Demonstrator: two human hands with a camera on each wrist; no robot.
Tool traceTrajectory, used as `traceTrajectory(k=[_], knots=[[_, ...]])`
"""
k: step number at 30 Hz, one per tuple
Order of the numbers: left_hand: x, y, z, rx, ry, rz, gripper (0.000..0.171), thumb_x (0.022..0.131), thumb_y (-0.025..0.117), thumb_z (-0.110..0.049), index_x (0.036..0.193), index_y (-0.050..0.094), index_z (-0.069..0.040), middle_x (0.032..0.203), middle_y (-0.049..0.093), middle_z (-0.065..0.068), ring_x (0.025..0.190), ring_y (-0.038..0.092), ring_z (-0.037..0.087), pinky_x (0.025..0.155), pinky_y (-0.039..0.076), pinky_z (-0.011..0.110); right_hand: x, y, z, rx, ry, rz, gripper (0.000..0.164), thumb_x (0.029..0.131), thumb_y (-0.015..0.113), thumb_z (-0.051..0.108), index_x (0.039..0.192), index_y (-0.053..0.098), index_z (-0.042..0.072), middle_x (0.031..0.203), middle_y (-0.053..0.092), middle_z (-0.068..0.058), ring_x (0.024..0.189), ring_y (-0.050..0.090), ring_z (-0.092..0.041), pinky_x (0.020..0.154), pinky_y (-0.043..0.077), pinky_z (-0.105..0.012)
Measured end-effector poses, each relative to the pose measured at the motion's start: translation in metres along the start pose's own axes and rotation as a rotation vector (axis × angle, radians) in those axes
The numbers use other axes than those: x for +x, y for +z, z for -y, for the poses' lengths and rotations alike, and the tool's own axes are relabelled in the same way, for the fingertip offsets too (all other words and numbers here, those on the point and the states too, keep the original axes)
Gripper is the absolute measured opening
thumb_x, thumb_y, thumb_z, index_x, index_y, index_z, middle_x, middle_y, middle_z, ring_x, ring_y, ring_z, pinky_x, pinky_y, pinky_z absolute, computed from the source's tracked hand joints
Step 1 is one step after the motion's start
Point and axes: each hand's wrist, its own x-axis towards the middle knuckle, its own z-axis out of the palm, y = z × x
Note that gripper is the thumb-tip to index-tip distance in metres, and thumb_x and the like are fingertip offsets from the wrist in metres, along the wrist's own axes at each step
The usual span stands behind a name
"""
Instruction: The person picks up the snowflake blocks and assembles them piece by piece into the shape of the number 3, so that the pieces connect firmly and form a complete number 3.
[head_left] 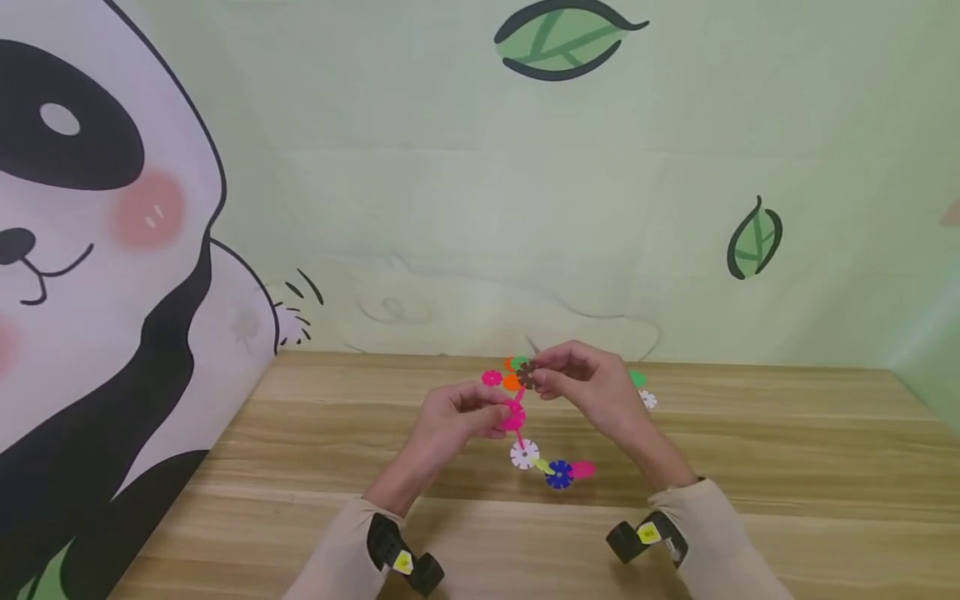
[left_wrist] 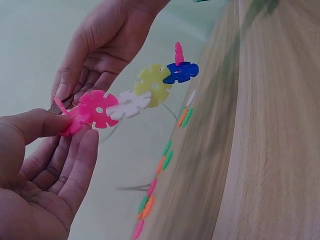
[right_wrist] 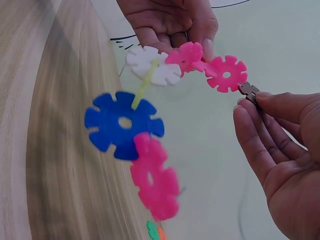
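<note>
A chain of notched plastic snowflake discs hangs above the table between both hands. My left hand (head_left: 461,412) pinches a pink disc (head_left: 513,416) near the chain's upper end between thumb and fingers. With thumb and fingertips, my right hand (head_left: 588,379) grips a brown disc (right_wrist: 247,91), which meets the edge of another pink disc (right_wrist: 226,67); how deep it sits in the slot I cannot tell. From the left hand the chain runs down through a white disc (right_wrist: 137,60), a yellow disc (left_wrist: 146,79) and a blue disc (right_wrist: 105,125) to a pink end disc (right_wrist: 160,187).
Loose discs lie along the far part of the wooden table (head_left: 300,467), including a pink one (head_left: 491,378), an orange one (head_left: 512,382), a green one (head_left: 637,378) and a white one (head_left: 648,400). Behind the table stands a pale green wall (head_left: 420,208) with a panda picture.
</note>
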Motion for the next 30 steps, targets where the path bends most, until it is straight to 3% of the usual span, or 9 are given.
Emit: traceTrajectory(k=[11, 19, 26, 30], knots=[[0.0002, 0.0008, -0.0001, -0.010, -0.007, -0.013, 0.015, 0.099, 0.073, -0.002, 0.111, 0.075, 0.006, 0.102, 0.077, 0.012, 0.088, 0.077, 0.026, 0.086, 0.065, 0.042, 0.0005, -0.0018, -0.0008, -0.005, -0.002, 0.009, 0.021, 0.100, 0.076, 0.008, 0.119, 0.073, -0.001, 0.110, 0.077, -0.014, 0.090, 0.076, -0.024, 0.083, 0.065, -0.037], [0.0001, 0.0007, 0.0006, -0.009, -0.010, -0.017, 0.014, 0.099, 0.074, -0.002, 0.111, 0.075, 0.006, 0.101, 0.077, 0.013, 0.087, 0.077, 0.025, 0.084, 0.065, 0.039, 0.0005, -0.0011, -0.0006, -0.009, 0.016, 0.006, 0.022, 0.100, 0.076, 0.007, 0.119, 0.072, -0.001, 0.110, 0.077, -0.015, 0.097, 0.075, -0.039, 0.083, 0.065, -0.035], [-0.0004, 0.0012, 0.0002, 0.010, -0.017, -0.024, 0.015, 0.099, 0.074, -0.006, 0.111, 0.076, 0.003, 0.102, 0.077, 0.011, 0.088, 0.077, 0.025, 0.085, 0.065, 0.039, -0.0002, 0.0008, -0.0007, -0.002, 0.019, 0.027, 0.020, 0.099, 0.076, 0.005, 0.118, 0.073, -0.002, 0.109, 0.077, -0.015, 0.094, 0.075, -0.036, 0.083, 0.065, -0.037], [-0.0008, 0.0024, 0.0009, 0.033, 0.016, -0.031, 0.014, 0.099, 0.075, -0.005, 0.110, 0.077, 0.003, 0.102, 0.077, 0.011, 0.088, 0.076, 0.024, 0.083, 0.065, 0.036, -0.0010, 0.0021, -0.0017, 0.018, 0.001, 0.037, 0.017, 0.099, 0.074, 0.001, 0.115, 0.072, -0.004, 0.109, 0.076, -0.016, 0.096, 0.074, -0.042, 0.083, 0.065, -0.036]])
